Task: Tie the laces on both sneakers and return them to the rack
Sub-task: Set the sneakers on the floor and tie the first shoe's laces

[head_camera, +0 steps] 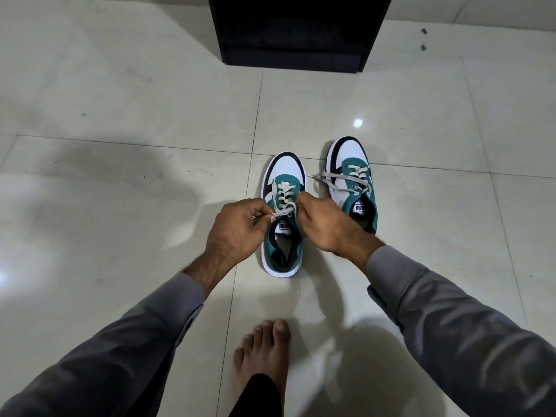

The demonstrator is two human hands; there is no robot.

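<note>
Two white, teal and black sneakers stand side by side on the tiled floor, toes pointing away from me. The left sneaker (284, 176) has my left hand (237, 227) and my right hand (323, 222) over its tongue, each pinching a strand of its grey laces (284, 203). The right sneaker (353, 164) stands a little farther away, and its grey laces (331, 179) lie loose, trailing off to the left onto the floor. The black rack (296, 31) stands at the top of the view, beyond the shoes.
My bare foot (264, 353) rests on the floor just behind the left sneaker. Glossy pale tiles (120, 176) surround the shoes on all sides. Two small dark specks (423, 39) lie on the floor at the far right of the rack.
</note>
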